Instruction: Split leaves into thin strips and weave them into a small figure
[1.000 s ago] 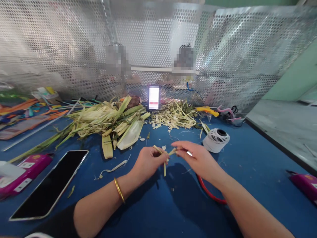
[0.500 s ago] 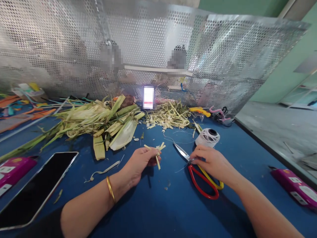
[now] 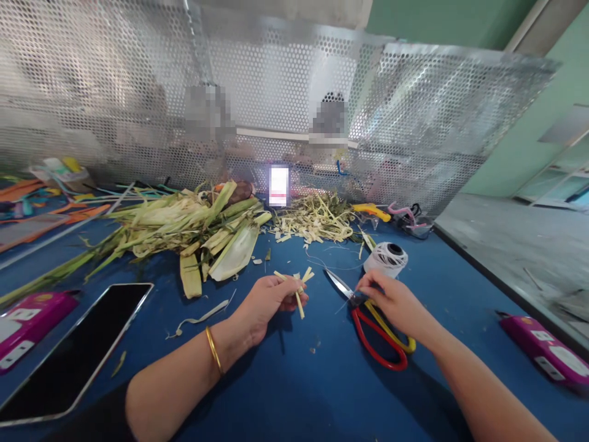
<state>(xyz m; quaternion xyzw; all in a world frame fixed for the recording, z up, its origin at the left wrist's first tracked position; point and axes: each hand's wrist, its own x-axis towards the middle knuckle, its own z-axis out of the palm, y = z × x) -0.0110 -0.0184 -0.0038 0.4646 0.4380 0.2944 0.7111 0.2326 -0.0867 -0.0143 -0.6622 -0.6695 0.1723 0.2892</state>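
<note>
The left hand (image 3: 278, 298) is closed, thumb over fingers, gripping a few pale strips (image 3: 300, 304) that cross at its fingertips, raised above the middle of the counter (image 3: 304, 393). One strip slants down toward the near edge; short ends stick out to the right. A gold bracelet (image 3: 214, 350) circles the wrist.

The right hand (image 3: 396, 301) is at the scissors (image 3: 355, 301), its thumb and fingertips drawn together above the pivot and partly hiding the yellow handle. Whether those fingers pinch a thread or touch the metal is too small to tell. The scissors lie with blades pointing away and leftward, the red and yellow handles toward the person.

Just beyond the right hand is a spool (image 3: 385, 259) of white thread, tilted to show its black core. Farther back are a heap of husks (image 3: 184, 221) on the left and a pile of shavings (image 3: 317, 221) beside it, before a mesh panel (image 3: 285, 80). A phone (image 3: 83, 350) lies, screen dark, left of the left forearm. Near the shavings is a yellow tool (image 3: 372, 212).
</note>
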